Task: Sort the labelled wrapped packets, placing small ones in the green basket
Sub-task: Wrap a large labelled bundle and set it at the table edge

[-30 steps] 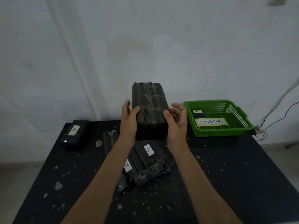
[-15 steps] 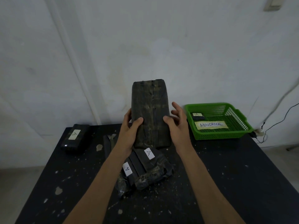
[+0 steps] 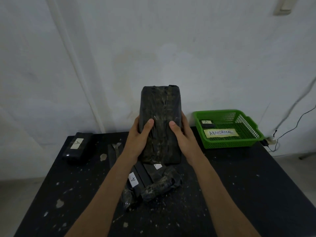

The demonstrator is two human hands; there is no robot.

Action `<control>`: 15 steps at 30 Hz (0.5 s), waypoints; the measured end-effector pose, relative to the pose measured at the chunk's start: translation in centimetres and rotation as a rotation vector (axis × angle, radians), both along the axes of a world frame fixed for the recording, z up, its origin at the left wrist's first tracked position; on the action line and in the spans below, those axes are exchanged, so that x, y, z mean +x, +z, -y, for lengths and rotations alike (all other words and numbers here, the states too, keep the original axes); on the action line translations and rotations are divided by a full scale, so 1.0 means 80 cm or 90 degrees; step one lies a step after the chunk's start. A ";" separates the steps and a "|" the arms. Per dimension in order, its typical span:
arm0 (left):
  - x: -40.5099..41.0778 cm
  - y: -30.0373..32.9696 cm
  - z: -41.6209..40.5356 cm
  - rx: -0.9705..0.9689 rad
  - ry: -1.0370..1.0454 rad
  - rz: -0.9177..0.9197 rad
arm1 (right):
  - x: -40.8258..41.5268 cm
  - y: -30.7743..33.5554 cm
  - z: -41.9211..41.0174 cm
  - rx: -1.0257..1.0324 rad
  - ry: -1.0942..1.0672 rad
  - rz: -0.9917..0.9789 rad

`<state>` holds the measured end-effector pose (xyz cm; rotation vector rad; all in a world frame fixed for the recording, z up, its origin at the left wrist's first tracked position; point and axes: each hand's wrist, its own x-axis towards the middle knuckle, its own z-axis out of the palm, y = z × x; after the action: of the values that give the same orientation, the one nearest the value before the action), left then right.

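Note:
A large black wrapped packet (image 3: 160,106) stands upright in the air above the table's middle, its plain side facing me. My left hand (image 3: 139,139) grips its left edge and my right hand (image 3: 182,135) grips its right edge, thumbs on the front. Below it lies a pile of wrapped packets (image 3: 150,183) with white "A" labels. Another large labelled packet (image 3: 77,145) lies at the table's far left. The green basket (image 3: 253,139) sits at the far right, holding one small labelled packet (image 3: 207,124) and an "ABNORMAL" paper tag (image 3: 221,132).
The black table (image 3: 248,194) is speckled with white flecks and scraps. A white wall rises directly behind it. A thin cable and a plug (image 3: 271,140) hang just right of the basket. A loose strip of black wrapping (image 3: 114,149) lies left of my left wrist.
Both hands have turned the large packet from tilted away to upright and closed more firmly on its sides. The view has shifted slightly.

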<state>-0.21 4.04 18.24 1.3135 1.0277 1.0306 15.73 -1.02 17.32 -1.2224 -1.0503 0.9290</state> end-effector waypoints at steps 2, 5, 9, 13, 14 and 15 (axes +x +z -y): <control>-0.001 -0.001 0.003 0.006 -0.005 0.002 | -0.001 -0.002 0.003 0.011 -0.005 0.016; -0.002 0.000 0.005 0.036 -0.006 0.000 | -0.002 -0.001 0.006 0.031 -0.008 0.035; -0.002 0.001 0.006 0.038 -0.009 0.010 | -0.001 0.002 0.008 0.039 -0.008 0.041; -0.005 0.002 0.007 0.035 -0.016 0.017 | 0.001 0.004 0.008 0.040 -0.003 0.057; -0.005 0.002 0.007 0.038 -0.016 0.018 | 0.000 0.004 0.008 0.040 -0.003 0.056; -0.005 0.004 0.008 0.039 -0.016 0.018 | 0.000 0.004 0.008 0.040 -0.003 0.055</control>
<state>-0.58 3.40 18.52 1.3539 0.9625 1.0664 15.72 -1.68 17.67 -1.2206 -1.1357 0.8398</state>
